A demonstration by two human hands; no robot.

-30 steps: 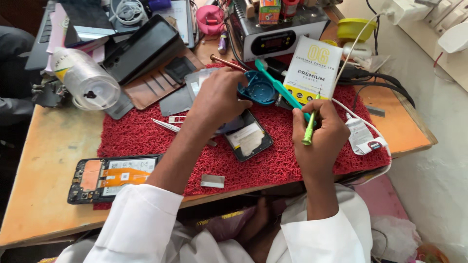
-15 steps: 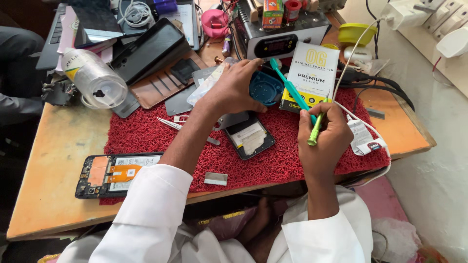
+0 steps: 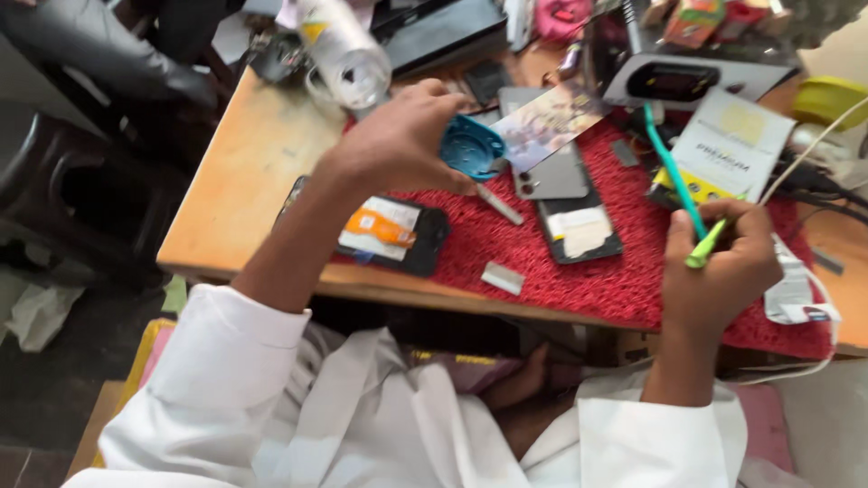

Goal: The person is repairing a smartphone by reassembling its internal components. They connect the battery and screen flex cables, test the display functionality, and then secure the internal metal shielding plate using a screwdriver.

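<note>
A round blue plastic disc (image 3: 473, 147), ribbed and slightly dished with a darker centre, is pinched at its edge by the left hand (image 3: 402, 136) and held above the far-left part of the red bristly work mat (image 3: 561, 262). A slim green pen-shaped tool (image 3: 705, 246) is clasped in the closed right hand (image 3: 723, 267) over the mat's near-right part. On the mat's middle, an opened dark phone body (image 3: 579, 230) is laid flat; a second phone with an orange sticker (image 3: 389, 230) overlaps the mat's left edge.
</note>
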